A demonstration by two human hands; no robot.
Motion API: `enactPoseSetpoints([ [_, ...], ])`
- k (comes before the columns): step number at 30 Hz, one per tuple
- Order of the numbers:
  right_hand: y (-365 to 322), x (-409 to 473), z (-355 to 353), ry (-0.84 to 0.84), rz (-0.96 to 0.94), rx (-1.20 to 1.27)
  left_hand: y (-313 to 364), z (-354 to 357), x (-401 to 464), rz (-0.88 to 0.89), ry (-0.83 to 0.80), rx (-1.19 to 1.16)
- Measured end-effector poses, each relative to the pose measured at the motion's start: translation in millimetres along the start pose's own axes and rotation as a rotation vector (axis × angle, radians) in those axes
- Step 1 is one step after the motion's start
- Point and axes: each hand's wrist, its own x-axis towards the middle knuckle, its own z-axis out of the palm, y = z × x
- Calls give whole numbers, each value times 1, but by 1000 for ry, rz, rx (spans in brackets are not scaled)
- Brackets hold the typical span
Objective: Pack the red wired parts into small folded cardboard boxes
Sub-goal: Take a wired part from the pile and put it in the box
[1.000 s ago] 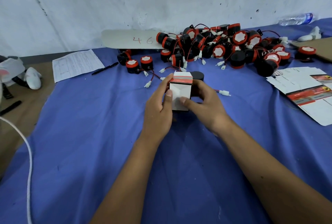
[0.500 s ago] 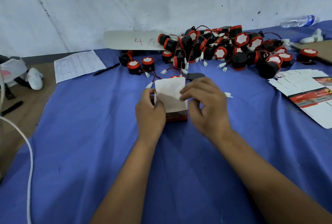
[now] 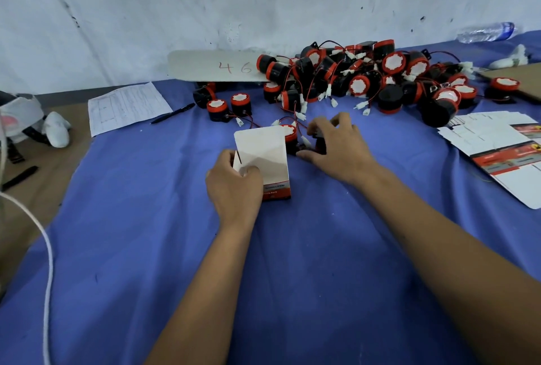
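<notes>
A small white cardboard box (image 3: 263, 157) with a red and black band at its base stands on the blue cloth, its top flap raised. My left hand (image 3: 234, 186) grips its left side, thumb on the front. My right hand (image 3: 333, 145) reaches just right of the box, its fingers curled round a black and red wired part (image 3: 291, 135) lying behind the box; the grip is partly hidden. A big heap of red and black wired parts (image 3: 366, 78) lies at the back.
Flat unfolded boxes (image 3: 503, 151) lie at the right. A paper sheet (image 3: 126, 105) and a pen (image 3: 172, 113) lie at the back left. A white board marked 46 (image 3: 210, 66) leans on the wall. A water bottle (image 3: 486, 31) lies far right.
The box was turned over from red band up to red band down and set on the cloth with its flap open. My right hand left the box and moved to the part behind it.
</notes>
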Motion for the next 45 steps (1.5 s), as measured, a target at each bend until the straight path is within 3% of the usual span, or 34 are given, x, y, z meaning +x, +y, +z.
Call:
enactPoseSetpoints([
  [3,-6,-7,-9,117,128,309,2,0,-1,-10,0,-10],
  [7,-14,-19,-16,212,518,979,5,1,-4,-24,-53,-20],
  [10,-23,-32,-16,254,633,1220,5,2,-6,-1,-93,-11],
  [13,-30,-44,-22,319,559,1495,5,3,-7,18,-112,-9],
  [16,-34,-50,-28,268,304,1454,6,4,-5,-4,-102,2],
  [18,-37,-52,-30,165,219,1434,7,6,-6,-12,-87,27],
  [21,-40,-55,-29,-132,109,1656,8,5,-8,6,-66,43],
  [22,-40,-56,-29,-204,26,1638,7,5,-8,23,-64,47],
  [24,-41,-57,-27,-225,-106,1372,6,5,-7,43,-62,41],
  [26,-47,-58,-23,-113,-150,1061,6,5,-6,52,-68,16],
  [31,-63,-63,-8,137,-320,599,9,6,-11,113,-199,-73],
  [36,-53,-60,-2,226,-220,134,2,2,-3,98,-258,-103],
  [41,-43,-57,-2,214,-164,15,0,0,2,143,-293,-122],
  [45,-45,-56,-5,174,-129,14,4,-11,6,62,-523,-267],
])
